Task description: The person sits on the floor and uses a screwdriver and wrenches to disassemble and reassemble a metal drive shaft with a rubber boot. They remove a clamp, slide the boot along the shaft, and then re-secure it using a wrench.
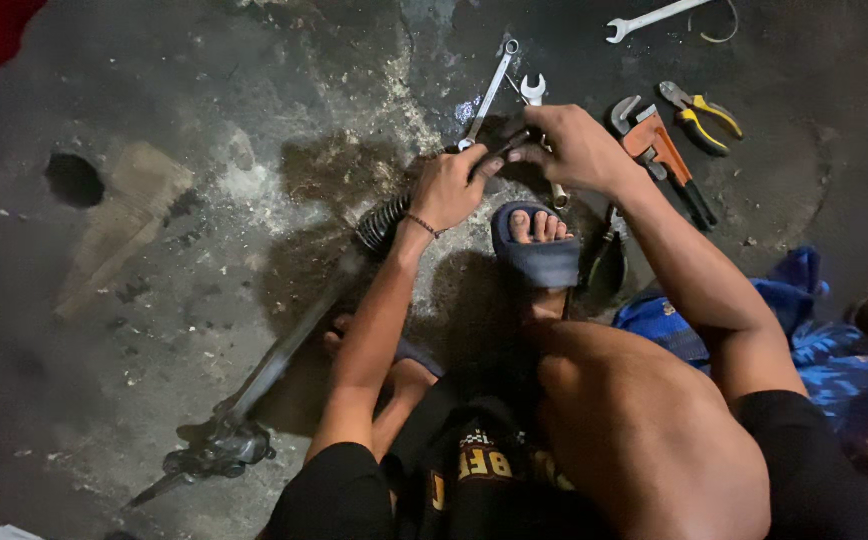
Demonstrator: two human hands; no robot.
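Observation:
A long metal steering rack (284, 355) lies on the concrete floor, running from lower left up to a black ribbed rubber boot (382, 222). My left hand (449, 188) grips the rack's upper end just past the boot. My right hand (576, 148) pinches the dark rod end (502, 148) between both hands. My foot in a dark blue slide sandal (537, 250) rests right below the hands.
Two spanners (490, 92) (534, 90) lie just behind the hands. An orange pipe wrench (659, 152), yellow-handled pliers (702, 118) and another spanner (654, 17) lie at the upper right. Blue cloth (814, 330) sits right; a hole (72, 178) marks the floor at left.

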